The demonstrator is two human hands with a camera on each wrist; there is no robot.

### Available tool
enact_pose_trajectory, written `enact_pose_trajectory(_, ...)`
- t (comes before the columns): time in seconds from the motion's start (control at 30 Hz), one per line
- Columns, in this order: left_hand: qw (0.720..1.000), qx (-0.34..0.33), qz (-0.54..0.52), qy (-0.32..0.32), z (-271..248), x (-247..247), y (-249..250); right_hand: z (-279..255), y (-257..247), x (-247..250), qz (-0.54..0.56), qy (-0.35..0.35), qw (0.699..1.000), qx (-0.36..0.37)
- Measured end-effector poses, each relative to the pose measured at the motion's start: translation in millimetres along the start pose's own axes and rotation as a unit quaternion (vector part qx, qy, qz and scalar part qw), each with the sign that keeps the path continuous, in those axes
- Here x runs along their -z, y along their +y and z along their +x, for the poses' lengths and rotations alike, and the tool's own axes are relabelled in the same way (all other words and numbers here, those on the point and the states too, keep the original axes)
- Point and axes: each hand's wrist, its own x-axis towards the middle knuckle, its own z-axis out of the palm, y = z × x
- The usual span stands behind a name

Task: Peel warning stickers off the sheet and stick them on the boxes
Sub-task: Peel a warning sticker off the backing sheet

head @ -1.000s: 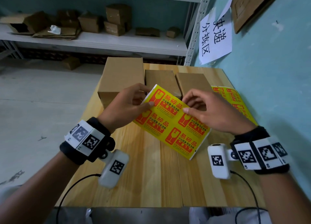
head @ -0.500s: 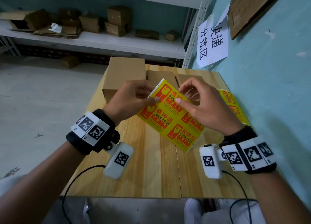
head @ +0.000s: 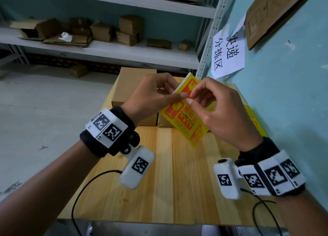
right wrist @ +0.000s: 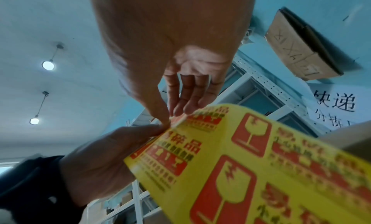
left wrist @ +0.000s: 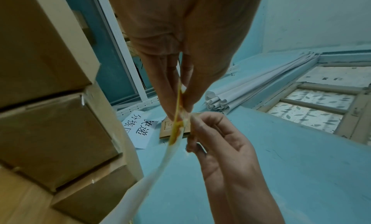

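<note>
On the wooden table [head: 159,173], three cardboard boxes [head: 131,86] are lined up at the far edge, none seen with a sticker. The yellow sticker sheet [head: 184,118] is held in the air above them, near the wall at the right. Its left edge is pinched by the left hand [head: 150,97]. A sticker corner is pinched by the right hand [head: 218,108], thumb against forefinger. If the corner is pulled too fast, the sticker could be torn, or folded onto itself.
</note>
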Motion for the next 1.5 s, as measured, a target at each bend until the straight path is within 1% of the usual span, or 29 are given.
enact_pose_trajectory(0.13,0.999,0.012,-0.041,0.003,4,-5,-2,3,4,-2,0.038,-0.008,0.999,0.001)
enact_pose_trajectory(0.23,0.996,0.029,-0.080,0.009,6,-5,-2,4,10,-1,0.043,-0.017,0.999,-0.004)
enact_pose_trajectory(0.33,0.995,0.028,-0.093,0.004,7,-5,0,4,13,2,0.054,-0.022,0.998,-0.011)
enact_pose_trajectory(0.5,0.991,0.032,-0.132,-0.003,5,-6,1,6,11,7,0.056,-0.031,0.998,-0.023)
enact_pose_trajectory(0.6,0.989,0.033,-0.143,-0.001,5,-7,-2,9,10,4,0.037,-0.038,0.998,-0.015)
enact_pose_trajectory(0.83,0.990,0.045,-0.131,-0.008,4,-7,-4,6,15,-6,0.025,-0.024,0.999,-0.013)
enact_pose_trajectory(1.07,0.989,0.051,-0.135,-0.020,3,-13,3,4,20,4,0.028,-0.021,0.999,-0.026)
enact_pose_trajectory(1.27,0.989,0.071,-0.128,-0.022,1,-9,5,4,20,4,0.032,-0.020,0.999,-0.026)
enact_pose_trajectory(1.5,0.990,0.075,-0.114,-0.026,0,-10,5,2,20,6,0.030,-0.023,0.999,-0.038)
